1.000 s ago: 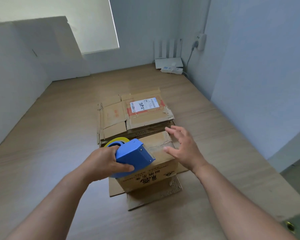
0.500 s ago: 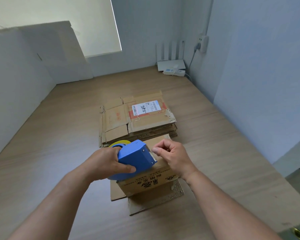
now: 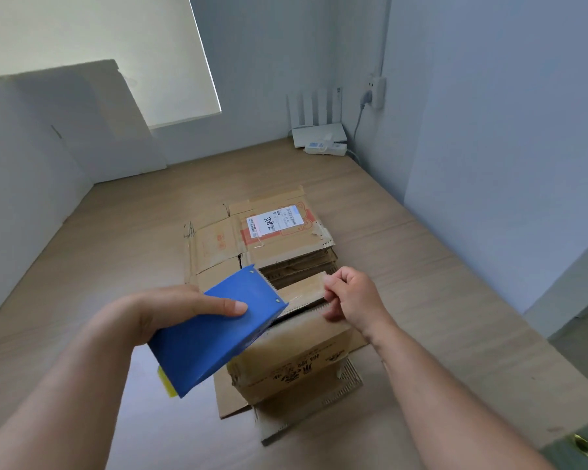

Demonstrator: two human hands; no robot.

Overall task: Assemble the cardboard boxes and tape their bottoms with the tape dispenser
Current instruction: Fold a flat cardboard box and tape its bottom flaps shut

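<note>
A pale wood-grain table (image 3: 421, 266) runs back between smooth blue-grey walls, where a white router with upright antennas (image 3: 318, 130) and a white power strip (image 3: 325, 149) sit in the far corner. Mid-table lies a stack of flattened brown corrugated cardboard boxes (image 3: 218, 245), its top sheet bearing a white shipping label (image 3: 274, 220).

Just in front of the stack stands a small brown cardboard box with dark printed characters on its near side (image 3: 296, 364), its ragged lower flaps splayed on the table.

The left hand (image 3: 163, 313) holds a wedge-shaped blue plastic tape dispenser (image 3: 218, 337) tilted over the box's left side, with the thumb flat across the top face and the other fingers hidden beneath. A yellow roll edge (image 3: 166, 381) shows at its rear.

The right hand (image 3: 353, 300) hovers over the box top, wrist bent, its fingers curled and pinching the end of a translucent tape strip (image 3: 302, 288) stretched from the dispenser's toothed front.
</note>
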